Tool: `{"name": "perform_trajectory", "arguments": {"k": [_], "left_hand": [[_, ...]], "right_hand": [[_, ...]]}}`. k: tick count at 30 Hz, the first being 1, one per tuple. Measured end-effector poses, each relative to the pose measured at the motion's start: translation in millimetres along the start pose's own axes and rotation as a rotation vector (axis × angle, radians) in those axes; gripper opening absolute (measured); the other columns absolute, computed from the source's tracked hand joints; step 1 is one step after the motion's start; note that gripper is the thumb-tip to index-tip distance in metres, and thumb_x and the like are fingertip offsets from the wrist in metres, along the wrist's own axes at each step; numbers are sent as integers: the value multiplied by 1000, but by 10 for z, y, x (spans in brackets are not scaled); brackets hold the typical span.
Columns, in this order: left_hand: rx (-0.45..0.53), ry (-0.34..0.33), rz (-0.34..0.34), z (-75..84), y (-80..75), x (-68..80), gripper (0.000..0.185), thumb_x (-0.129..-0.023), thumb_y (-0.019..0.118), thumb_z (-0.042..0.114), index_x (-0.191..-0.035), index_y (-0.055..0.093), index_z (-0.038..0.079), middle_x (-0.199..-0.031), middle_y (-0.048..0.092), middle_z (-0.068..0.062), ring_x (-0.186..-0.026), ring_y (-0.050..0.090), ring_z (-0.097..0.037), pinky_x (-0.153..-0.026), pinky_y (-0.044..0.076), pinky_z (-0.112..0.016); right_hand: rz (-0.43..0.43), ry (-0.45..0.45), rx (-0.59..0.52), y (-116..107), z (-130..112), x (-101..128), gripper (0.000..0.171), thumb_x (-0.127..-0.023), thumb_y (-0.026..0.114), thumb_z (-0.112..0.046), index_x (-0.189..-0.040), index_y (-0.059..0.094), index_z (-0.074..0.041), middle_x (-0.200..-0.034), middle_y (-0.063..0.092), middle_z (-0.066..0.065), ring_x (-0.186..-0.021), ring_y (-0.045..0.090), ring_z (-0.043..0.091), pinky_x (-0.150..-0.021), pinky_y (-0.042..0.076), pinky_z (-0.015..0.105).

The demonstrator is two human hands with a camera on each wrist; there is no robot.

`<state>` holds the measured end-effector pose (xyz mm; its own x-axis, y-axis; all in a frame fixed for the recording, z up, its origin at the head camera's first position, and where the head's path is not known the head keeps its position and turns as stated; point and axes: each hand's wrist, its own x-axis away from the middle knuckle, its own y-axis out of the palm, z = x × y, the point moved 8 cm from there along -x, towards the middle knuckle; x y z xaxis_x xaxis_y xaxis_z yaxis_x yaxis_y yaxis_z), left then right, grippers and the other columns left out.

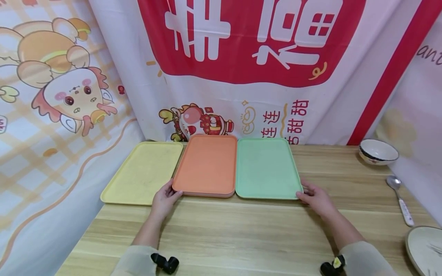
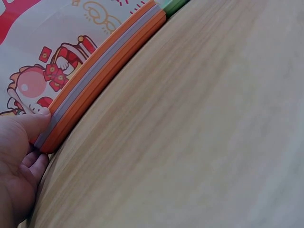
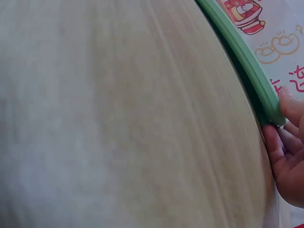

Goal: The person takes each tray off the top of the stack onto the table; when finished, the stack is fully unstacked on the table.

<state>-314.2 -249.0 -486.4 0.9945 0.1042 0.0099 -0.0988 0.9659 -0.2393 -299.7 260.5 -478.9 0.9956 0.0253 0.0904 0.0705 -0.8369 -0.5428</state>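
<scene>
From the head: left hand [image 1: 165,199] pinching orange tray [image 1: 207,165], right hand [image 1: 315,199] gripping green tray [image 1: 266,168], both flat on tabletop [image 1: 241,230], unlifted; left wrist: thumb on orange tray stack [image 2: 95,95]; right wrist: fingers curled under green rim [image 3: 247,61].

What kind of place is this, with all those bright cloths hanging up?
Probably a makeshift dining setup rather than a real kitchen: a wooden table carries serving trays such as the orange tray, plus a bowl and spoon, with printed festive cloths as walls.
</scene>
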Motion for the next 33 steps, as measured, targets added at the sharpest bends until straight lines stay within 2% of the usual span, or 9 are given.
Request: {"name": "perform_trajectory", "arguments": {"k": [4,7,9,15,25,33], "left_hand": [[0,2,-2,-5,-4,-4,72,-92,65,5,-151,25,-6,-157,28,-28,-146,30,-38,-120,31,-41],[-4,2,-3,-13,-10,-10,72,-93,65,5,-151,25,-6,-157,27,-28,-146,29,-38,-120,31,-42],[-6,3,-3,-17,-12,-16,72,-93,65,5,-151,25,-6,-157,27,-28,-146,30,-38,-120,31,-42],[-5,10,-1,-24,-6,-29,71,-92,65,4,-151,26,-6,-156,29,-27,-145,32,-38,-119,33,-40],[-2,18,-3,-23,0,-29,71,-92,65,3,-151,26,-7,-156,29,-28,-144,32,-38,-118,33,-39],[-8,18,-1,-27,-7,-28,71,-92,65,4,-151,26,-7,-155,30,-28,-144,33,-38,-118,33,-39]], "right_hand": [[49,-36,106,-21,-120,3,63,-96,63,-30,-145,43,3,-136,54,30,-118,56,39,-93,56,40],[60,-86,114,20,-284,-4,64,-97,62,-29,-146,40,5,-142,47,32,-125,51,47,-102,51,56],[56,-123,100,86,-399,-19,64,-97,62,-28,-146,39,5,-145,44,31,-127,49,49,-104,48,59],[5,-203,37,443,-691,-97,62,-96,64,-21,-145,39,7,-147,43,30,-129,46,46,-107,47,57],[-73,-172,17,1076,-951,-216,64,-93,67,-22,-148,40,-1,-146,46,26,-135,43,42,-114,40,55],[-84,-194,4,1414,-1141,-236,66,-89,73,-23,-146,44,-3,-144,51,23,-134,47,39,-115,40,53]]}}
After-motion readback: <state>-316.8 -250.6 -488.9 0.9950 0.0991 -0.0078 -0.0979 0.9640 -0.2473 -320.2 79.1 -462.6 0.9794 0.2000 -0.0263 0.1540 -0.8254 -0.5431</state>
